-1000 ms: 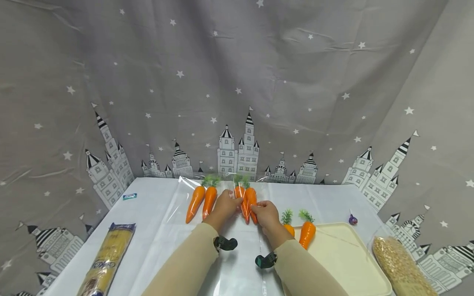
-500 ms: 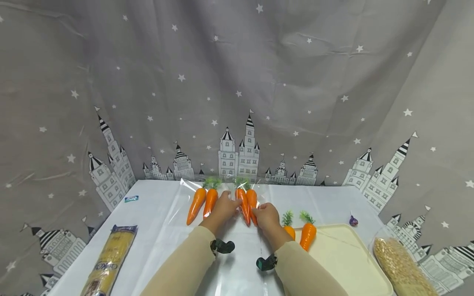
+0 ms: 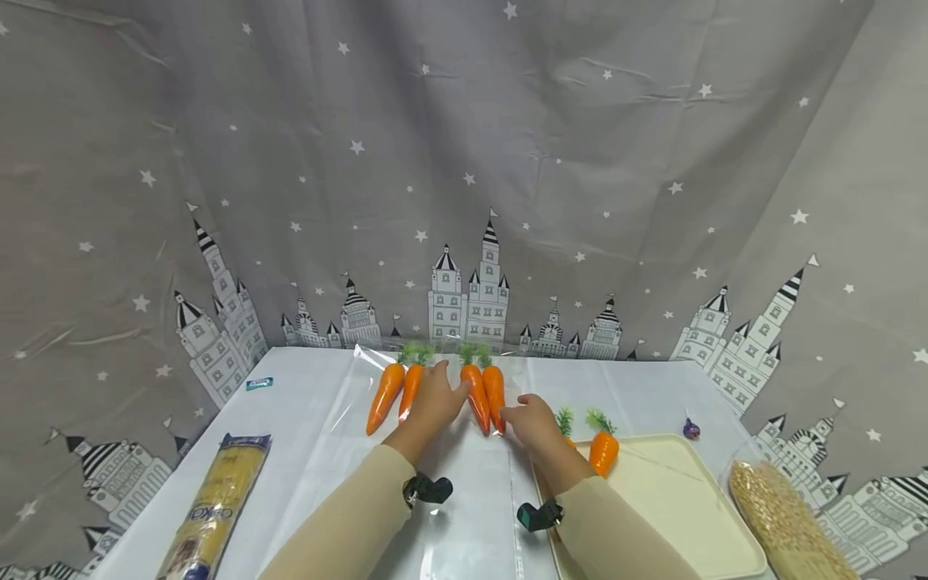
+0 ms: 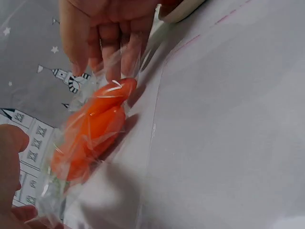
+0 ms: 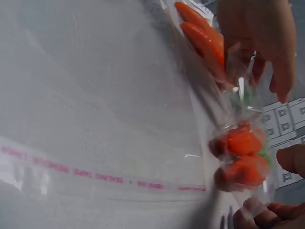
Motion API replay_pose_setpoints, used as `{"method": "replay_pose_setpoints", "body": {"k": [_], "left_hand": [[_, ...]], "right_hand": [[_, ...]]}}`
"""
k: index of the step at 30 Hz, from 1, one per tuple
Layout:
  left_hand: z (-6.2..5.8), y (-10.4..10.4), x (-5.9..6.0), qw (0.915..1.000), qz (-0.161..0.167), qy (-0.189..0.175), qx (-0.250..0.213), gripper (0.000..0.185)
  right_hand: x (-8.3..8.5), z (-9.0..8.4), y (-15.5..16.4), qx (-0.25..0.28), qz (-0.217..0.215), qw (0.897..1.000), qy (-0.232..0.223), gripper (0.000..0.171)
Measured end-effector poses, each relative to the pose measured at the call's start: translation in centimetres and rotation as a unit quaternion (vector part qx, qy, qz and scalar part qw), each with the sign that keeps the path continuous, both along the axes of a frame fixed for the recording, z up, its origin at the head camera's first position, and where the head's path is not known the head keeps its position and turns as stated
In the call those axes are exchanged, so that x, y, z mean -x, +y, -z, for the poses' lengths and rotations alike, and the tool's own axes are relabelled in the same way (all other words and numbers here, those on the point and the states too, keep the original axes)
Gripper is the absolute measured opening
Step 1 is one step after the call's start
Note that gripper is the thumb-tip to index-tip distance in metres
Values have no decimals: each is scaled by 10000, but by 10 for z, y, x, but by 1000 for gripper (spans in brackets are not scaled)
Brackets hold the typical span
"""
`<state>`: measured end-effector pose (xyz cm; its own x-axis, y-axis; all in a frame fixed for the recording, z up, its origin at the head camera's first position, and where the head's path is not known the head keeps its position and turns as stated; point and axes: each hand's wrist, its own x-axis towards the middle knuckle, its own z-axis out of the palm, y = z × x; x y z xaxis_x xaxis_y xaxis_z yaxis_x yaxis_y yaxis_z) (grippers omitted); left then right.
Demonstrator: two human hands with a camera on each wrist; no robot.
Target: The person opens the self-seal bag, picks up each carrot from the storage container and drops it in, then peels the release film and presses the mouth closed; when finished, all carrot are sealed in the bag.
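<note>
A clear plastic bag (image 5: 119, 109) lies flat on the table with carrots inside at its far end. Two of them, the left carrots (image 3: 385, 399), sit beyond my left hand (image 3: 431, 403), which rests over the bag between the pairs with its thumb out toward the right pair. The right carrots (image 3: 475, 396) lie side by side, leaves away from me, under the film. My right hand (image 3: 535, 423) is at their right, thumb and fingers apart, fingertips near the lower tip. In the left wrist view its straight fingers (image 4: 110, 57) reach to the film beside the orange carrots (image 4: 90, 129).
Loose carrots (image 3: 603, 453) lie on the left side of a cream tray (image 3: 674, 499). A pasta pack (image 3: 217, 507) lies at left, with a small teal packet (image 3: 259, 383) behind. At right are a purple wrapped lollipop (image 3: 691, 429) and a bag of grains (image 3: 786, 515). A grey curtain (image 3: 464, 161) hangs behind.
Both hands have let go of the right pair of carrots, which now lie straighter and side by side. The right hand has drawn off a little to the right.
</note>
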<state>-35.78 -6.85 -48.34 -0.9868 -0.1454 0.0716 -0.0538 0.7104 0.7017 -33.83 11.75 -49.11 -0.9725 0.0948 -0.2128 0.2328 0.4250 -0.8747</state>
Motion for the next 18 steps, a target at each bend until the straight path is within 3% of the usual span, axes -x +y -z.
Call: {"method": "replay_pose_setpoints", "body": {"k": [5,10,18], "left_hand": [[-6,0,-20,9983,76,416,396,68],[-12,2,-45,9967,319,524,534,67],[-20,-1,-99,9930,813,590,616,63]], "right_hand": [[-17,-11,6,-156,-188,9995,183,64],[-41,-21,17,-496,-436,9967,471,58],[-76,-15,41,-639,-1017,9879,983,47]]}}
